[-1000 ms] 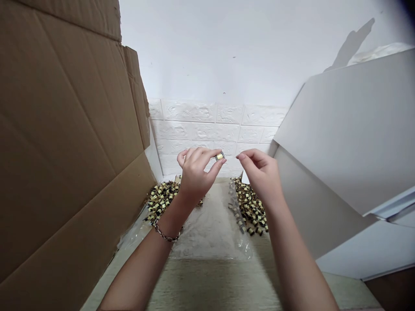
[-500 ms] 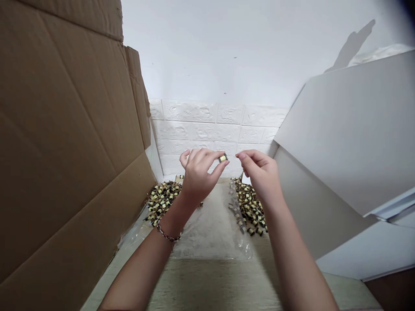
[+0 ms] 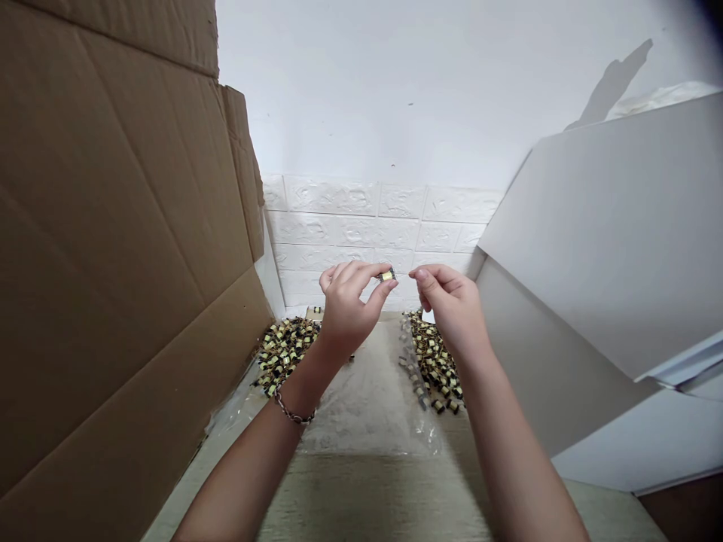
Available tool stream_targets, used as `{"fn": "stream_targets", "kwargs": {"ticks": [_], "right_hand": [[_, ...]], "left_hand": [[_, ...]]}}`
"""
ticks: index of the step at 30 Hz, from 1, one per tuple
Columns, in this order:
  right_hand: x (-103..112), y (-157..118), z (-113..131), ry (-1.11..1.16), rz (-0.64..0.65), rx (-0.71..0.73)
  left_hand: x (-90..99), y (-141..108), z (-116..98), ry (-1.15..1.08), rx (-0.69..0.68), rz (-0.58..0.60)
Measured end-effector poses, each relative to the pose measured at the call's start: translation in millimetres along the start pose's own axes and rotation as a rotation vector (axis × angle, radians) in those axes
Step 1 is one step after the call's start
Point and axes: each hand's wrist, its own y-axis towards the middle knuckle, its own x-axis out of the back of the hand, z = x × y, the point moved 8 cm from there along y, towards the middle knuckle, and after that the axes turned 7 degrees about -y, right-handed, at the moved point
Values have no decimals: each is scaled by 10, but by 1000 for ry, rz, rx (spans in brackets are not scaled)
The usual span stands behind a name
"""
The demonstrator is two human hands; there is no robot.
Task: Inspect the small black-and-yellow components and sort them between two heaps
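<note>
Between the thumb and index finger of my left hand (image 3: 351, 309) is a small transformer coil (image 3: 387, 276), yellow-banded with dark ends. My right hand (image 3: 449, 301) is level with it, a short gap to the right, thumb and index finger pinched together. Whatever those fingertips hold, perhaps a thin wire end, is too fine to make out. Below my left hand lies a heap of similar coils (image 3: 285, 346) with brownish wire leads. A second heap of coils (image 3: 437, 361) lies beneath my right hand.
A clear plastic bag (image 3: 367, 406) lies flat on the pale table (image 3: 361, 497) between the heaps. Tall brown cardboard (image 3: 129, 248) walls off the left side. White panels (image 3: 610, 226) stand at the right, and a white brick-patterned wall (image 3: 333, 197) rises behind.
Both hands keep nearly the same pose. The right fingertips have shifted very slightly left, and the view has tilted a little.
</note>
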Motion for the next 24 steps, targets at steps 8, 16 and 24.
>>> {"fn": "stream_targets", "kwargs": {"ticks": [8,16,24], "right_hand": [[-125,9,-102,219,107,-50],[-182,18,-117,321,160,-78],[-142,15,-107,294,135,-72]], "left_hand": [[-2,5,-8,-83,-3,15],[5,-7,-98,-29,-117,13],[2,-31,-116,61,-173,-5]]}}
